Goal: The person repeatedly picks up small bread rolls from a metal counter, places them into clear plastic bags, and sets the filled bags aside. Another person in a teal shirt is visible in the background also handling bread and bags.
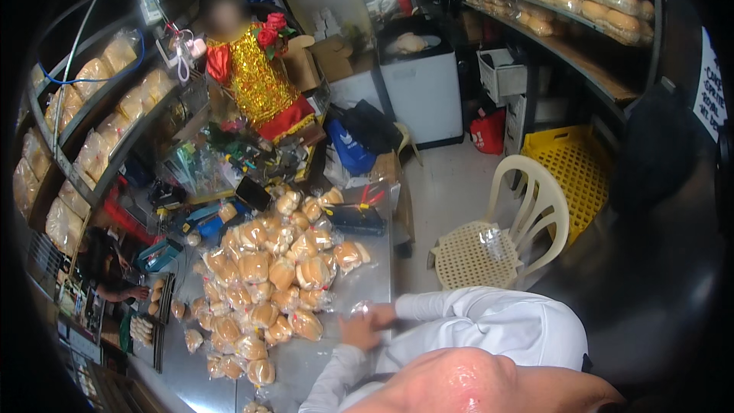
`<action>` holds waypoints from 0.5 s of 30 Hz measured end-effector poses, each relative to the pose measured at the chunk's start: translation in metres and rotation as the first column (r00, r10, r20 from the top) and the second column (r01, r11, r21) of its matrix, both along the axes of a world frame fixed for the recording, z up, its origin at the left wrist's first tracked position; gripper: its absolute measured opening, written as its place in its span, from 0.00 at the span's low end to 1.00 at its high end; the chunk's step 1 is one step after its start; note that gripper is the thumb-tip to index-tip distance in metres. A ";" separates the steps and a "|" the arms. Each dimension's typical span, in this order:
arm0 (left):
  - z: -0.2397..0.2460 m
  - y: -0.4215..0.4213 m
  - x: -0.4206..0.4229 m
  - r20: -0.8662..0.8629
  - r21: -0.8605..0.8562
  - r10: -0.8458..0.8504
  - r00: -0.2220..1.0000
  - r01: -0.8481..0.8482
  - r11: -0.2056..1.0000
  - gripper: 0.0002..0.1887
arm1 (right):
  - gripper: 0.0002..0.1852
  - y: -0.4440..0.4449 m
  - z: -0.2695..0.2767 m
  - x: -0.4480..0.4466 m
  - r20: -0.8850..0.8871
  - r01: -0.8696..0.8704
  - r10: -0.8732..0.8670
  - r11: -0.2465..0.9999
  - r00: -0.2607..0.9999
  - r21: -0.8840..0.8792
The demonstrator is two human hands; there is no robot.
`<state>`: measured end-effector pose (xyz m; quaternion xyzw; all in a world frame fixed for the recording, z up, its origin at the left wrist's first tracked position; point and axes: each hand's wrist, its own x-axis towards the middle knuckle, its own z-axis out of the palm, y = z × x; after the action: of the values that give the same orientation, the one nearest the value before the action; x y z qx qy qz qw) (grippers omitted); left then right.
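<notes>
Close together at the near edge of the steel table, my left hand and my right hand are closed at a small clear plastic bag. Motion blur hides the fingers' details and whatever the bag contains. Left of my hands lies a large heap of buns in clear plastic bags. One bagged bun is the nearest of the heap to my left hand. Another bagged bun lies farther up, at the heap's right side.
A dark box with red-handled tools stands at the table's far end. A plastic chair is at the right, before a yellow crate. Bread-filled racks flank the space. Another person's hand is near trays at far left.
</notes>
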<state>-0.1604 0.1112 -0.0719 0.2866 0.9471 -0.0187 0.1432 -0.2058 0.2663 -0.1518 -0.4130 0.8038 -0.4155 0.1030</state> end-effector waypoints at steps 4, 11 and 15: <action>-0.002 0.000 0.003 -0.193 0.128 -0.033 0.981 0.058 0.990 0.32 | 0.23 -0.006 -0.030 0.000 0.866 0.389 0.084 0.869 0.493 -0.305; -0.030 0.032 0.011 -0.253 0.384 0.129 0.959 -0.023 0.923 0.24 | 0.23 0.133 -0.013 -0.003 0.296 0.511 -0.448 0.839 0.844 -0.188; 0.026 0.090 0.012 -0.087 0.541 -0.093 0.992 0.126 0.831 0.21 | 0.23 0.274 0.068 -0.023 -0.077 0.682 -0.690 0.723 0.719 -0.112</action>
<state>-0.1482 0.2008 -0.0456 0.3685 0.8989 0.2354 0.0273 -0.2285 0.5408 -0.0842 -0.1122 0.8878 -0.4301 -0.1194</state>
